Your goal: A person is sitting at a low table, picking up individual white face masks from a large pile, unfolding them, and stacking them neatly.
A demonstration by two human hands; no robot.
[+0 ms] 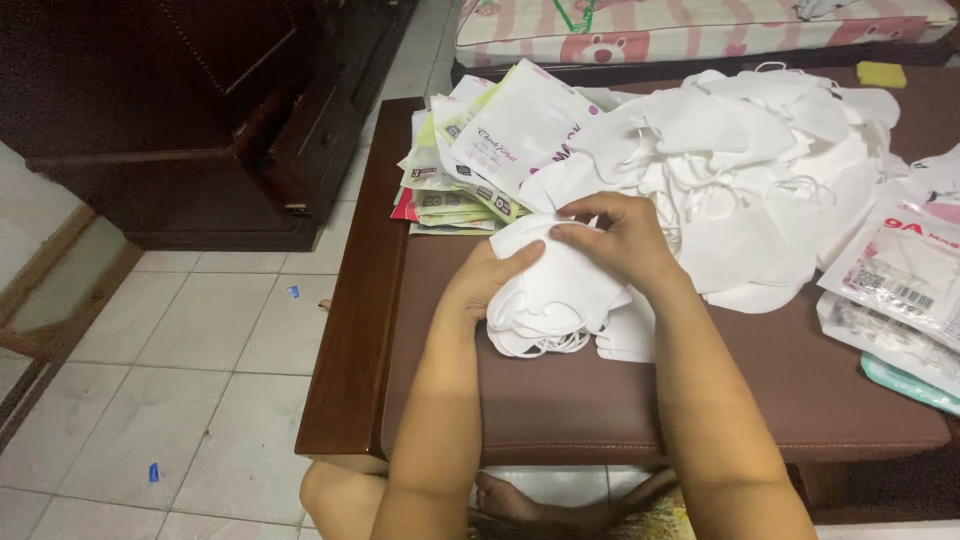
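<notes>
While you hold it this way, here is how the bundle stands:

Stack: the small stack of folded white face masks (pixel 560 295) sits on the brown cushioned bench top (pixel 600 400), near its front edge, at about 7 o'clock from the big loose heap of white masks (pixel 760 170).

Left hand: your left hand (pixel 490 285) cups the stack's 9 o'clock side, fingers curled closed against it.

Right hand: your right hand (pixel 620 240) presses down from 1 o'clock, fingertips pinched onto the top mask.

Axis: the stack's long axis seems to run from 10 o'clock to 4 o'clock; the rounded folded edge points toward 10 o'clock, and the ear loops (pixel 545 345) trail out at 6 o'clock.

Risk, slip: the masks are thin and slick, so easing either hand's hold could let the layers fan apart.

Risk, snag: the loose loops could tangle or catch your fingers.

Risk, mixing: the heap lies just beside your right hand, and a nudge could drag strays in.

Nearby: printed mask pouches (pixel 480 150) lie at 11 o'clock.
</notes>
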